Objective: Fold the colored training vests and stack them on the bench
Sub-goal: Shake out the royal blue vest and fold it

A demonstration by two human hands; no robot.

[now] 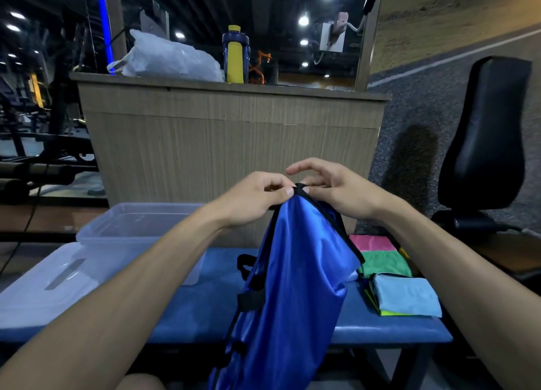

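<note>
A shiny blue vest (292, 287) with black trim hangs in front of me over the blue padded bench (205, 316). My left hand (254, 197) and my right hand (336, 189) both pinch its black top edge, close together, holding it up. The right hand's other fingers are spread above. On the bench to the right lie folded vests: a light blue one (407, 297) on a yellow-green one, and behind them a green one (385, 262) and a pink one (371, 242).
A clear plastic tub (137, 228) and its lid (44, 290) sit on the bench's left part. Behind stands a wooden counter (231, 137) with a white bag (169, 58) and a yellow-blue bottle (235, 54). A black padded gym seat (486, 134) stands at right.
</note>
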